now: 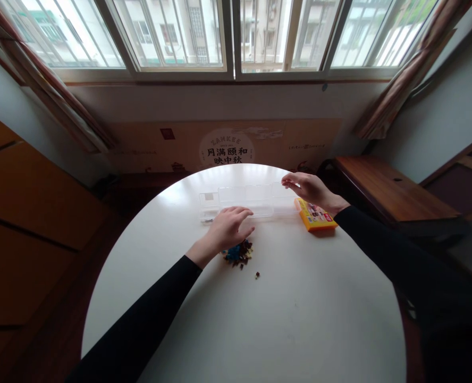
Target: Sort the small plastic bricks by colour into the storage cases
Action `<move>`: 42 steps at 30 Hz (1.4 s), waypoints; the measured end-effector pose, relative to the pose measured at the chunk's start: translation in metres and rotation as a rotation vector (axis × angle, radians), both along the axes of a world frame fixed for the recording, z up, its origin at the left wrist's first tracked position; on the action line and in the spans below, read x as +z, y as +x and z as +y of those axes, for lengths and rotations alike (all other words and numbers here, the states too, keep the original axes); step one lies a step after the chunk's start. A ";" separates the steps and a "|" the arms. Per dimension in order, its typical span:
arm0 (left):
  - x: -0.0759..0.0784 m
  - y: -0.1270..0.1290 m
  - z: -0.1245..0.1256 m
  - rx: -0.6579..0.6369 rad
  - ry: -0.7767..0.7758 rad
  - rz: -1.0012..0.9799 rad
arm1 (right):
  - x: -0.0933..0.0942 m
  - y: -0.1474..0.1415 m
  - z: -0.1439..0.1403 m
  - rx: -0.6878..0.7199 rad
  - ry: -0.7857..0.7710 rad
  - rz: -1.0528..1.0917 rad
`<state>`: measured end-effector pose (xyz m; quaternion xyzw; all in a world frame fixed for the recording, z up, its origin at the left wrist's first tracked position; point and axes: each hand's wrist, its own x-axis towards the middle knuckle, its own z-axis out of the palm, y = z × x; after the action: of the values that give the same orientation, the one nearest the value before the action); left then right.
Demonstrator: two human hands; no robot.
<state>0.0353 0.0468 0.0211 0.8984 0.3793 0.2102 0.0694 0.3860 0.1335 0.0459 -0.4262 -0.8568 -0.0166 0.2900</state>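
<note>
My left hand [232,226] is open, its thumb apart from the fingers, above the front of a long clear plastic container [244,196] with its lid raised. Partly beneath this hand lies a heap of small blue, brown and yellowish pieces [238,254], like tiny building bricks. At the container's right end is my right hand [310,189], raised with the fingertips brought together near the thumb. Whatever lies between those fingertips, if anything, is too small to make out. The right wrist passes over a yellow-orange box [313,218] with a printed picture.
Everything stands on a white round table [279,319]. A couple of loose pieces [257,275] lie in front of the heap. Beyond the table's far edge are a printed cardboard panel [140,138] and a window; a wooden desk [395,186] stands at the right.
</note>
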 end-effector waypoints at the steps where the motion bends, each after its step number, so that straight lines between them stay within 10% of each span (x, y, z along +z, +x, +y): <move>1: 0.000 0.000 0.000 0.001 -0.007 -0.002 | -0.001 0.001 0.000 -0.001 0.006 0.000; 36: -0.002 -0.008 -0.008 0.085 -0.022 0.026 | -0.025 -0.013 -0.010 0.005 -0.039 0.193; 42: 0.001 -0.015 -0.014 0.075 0.024 0.023 | -0.025 0.015 -0.036 -0.198 -0.088 0.167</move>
<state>0.0207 0.0327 0.0216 0.8866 0.4109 0.2070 0.0466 0.4012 0.0977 0.0212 -0.5210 -0.7831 0.0280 0.3383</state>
